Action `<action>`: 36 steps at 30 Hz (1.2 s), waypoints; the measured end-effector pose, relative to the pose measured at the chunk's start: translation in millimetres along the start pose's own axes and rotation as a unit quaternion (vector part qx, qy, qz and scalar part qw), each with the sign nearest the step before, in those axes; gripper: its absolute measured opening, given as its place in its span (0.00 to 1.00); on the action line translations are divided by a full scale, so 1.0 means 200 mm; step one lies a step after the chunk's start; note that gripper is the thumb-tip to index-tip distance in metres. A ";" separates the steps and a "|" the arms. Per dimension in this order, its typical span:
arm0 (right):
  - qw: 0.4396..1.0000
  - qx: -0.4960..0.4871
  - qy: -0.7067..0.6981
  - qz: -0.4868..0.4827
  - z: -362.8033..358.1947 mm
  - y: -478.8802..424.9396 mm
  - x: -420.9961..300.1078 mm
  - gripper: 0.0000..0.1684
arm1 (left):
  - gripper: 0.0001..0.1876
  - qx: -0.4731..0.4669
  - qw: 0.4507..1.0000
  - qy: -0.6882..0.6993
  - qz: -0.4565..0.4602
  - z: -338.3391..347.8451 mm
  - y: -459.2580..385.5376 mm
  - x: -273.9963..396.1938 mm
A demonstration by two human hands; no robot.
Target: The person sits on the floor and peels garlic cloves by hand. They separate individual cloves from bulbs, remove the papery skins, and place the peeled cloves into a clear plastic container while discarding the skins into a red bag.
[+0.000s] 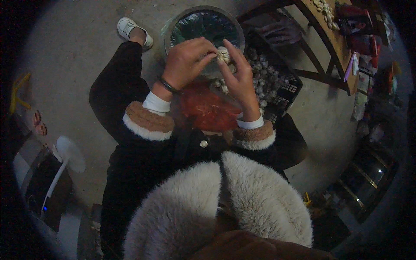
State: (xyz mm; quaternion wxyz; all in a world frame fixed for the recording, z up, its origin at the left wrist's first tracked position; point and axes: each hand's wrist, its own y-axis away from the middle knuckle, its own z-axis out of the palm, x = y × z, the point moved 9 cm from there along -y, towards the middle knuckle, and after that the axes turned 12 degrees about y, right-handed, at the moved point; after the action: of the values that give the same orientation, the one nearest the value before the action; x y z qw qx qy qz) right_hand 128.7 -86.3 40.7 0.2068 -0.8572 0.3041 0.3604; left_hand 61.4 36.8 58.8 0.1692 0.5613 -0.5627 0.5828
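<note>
A whitish garlic bulb (pixel 223 56) sits between the thumb and fingers of my right hand (pixel 240 76). From the other side, my left hand (pixel 187 61) pinches the bulb's edge with thumb and fingertips; whether a piece of skin is between them is too small to tell. Both hands are over the near rim of a round bin (pixel 241 31) lined with dark plastic. To the right, many garlic bulbs (pixel 260 66) lie in a black plastic crate (pixel 294 85), partly hidden by my right hand. Red sheet-like material (pixel 208 109) lies below my wrists, between my legs.
A wooden table (pixel 336 42) stands at the upper right, with pale pieces (pixel 326 14) and red packages (pixel 356 22) on it. A white round-headed stand lamp (pixel 70 152) is at the left. My white shoe (pixel 135 32) rests left of the bin.
</note>
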 end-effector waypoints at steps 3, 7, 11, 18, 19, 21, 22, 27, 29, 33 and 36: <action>0.999 -0.012 0.050 -0.001 0.02 0.01 0.01 0.29 | 0.06 -0.018 0.998 -0.062 0.018 0.03 0.00 0.01; 0.996 0.001 0.084 -0.003 0.01 0.00 -0.02 0.28 | 0.08 -0.035 0.994 -0.100 -0.026 0.06 0.01 0.01; 0.998 0.012 0.050 0.023 0.00 -0.02 -0.06 0.27 | 0.07 0.001 0.997 -0.069 -0.044 0.03 0.01 0.00; 0.997 0.062 0.032 -0.030 -0.03 -0.03 -0.12 0.25 | 0.07 0.135 0.968 0.136 -0.162 0.02 0.07 -0.17; 0.998 0.056 0.021 -0.027 -0.03 -0.02 -0.12 0.25 | 0.07 0.155 0.949 0.188 -0.198 0.02 0.08 -0.24; 0.997 0.029 -0.068 0.018 -0.01 -0.01 -0.10 0.24 | 0.06 0.194 0.899 0.289 -0.267 0.01 0.12 -0.36; 0.988 0.007 -0.145 0.060 0.02 0.00 -0.07 0.23 | 0.07 0.180 0.901 0.273 -0.286 0.01 0.14 -0.38; 0.945 -0.014 -0.303 0.123 0.08 0.03 0.03 0.25 | 0.08 0.144 0.921 0.200 -0.303 0.01 0.16 -0.42; 0.943 -0.011 -0.310 0.120 0.08 0.03 0.05 0.26 | 0.07 0.163 0.921 0.160 -0.315 -0.01 0.19 -0.47; 0.940 0.012 -0.328 0.097 0.03 0.01 0.03 0.26 | 0.06 0.162 0.954 0.033 -0.250 -0.10 0.13 -0.38; 0.965 0.028 -0.244 0.095 0.01 0.01 0.04 0.26 | 0.08 0.165 0.961 0.095 -0.200 -0.09 0.09 -0.28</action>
State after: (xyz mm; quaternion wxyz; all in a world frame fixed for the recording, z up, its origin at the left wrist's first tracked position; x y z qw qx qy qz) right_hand 130.5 -89.6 32.2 0.2638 -0.7038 0.3347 0.5683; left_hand 55.2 70.6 7.6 0.2401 0.6246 -0.3166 0.6723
